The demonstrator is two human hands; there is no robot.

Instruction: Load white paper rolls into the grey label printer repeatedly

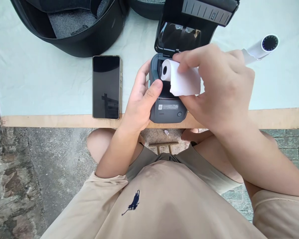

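A small dark grey label printer [168,114] stands at the table's front edge with its black lid [181,35] swung up and back. My left hand [144,99] is wrapped round the printer's left side, the thumb resting on its rim. Between the fingers of my right hand [221,79] is a white paper roll [185,78], its dark core facing left and a torn paper end hanging toward me. The roll sits at the mouth of the printer's compartment; how deep it goes in is hidden by the paper and my hand.
Left of the printer lies a phone [106,87], its screen dark. Behind it stands an unzipped black case [99,36] with grey foam, and part of another case [148,9] shows. A second paper roll [260,49] lies at the right, beyond my right hand. The table has a wooden front edge [52,120].
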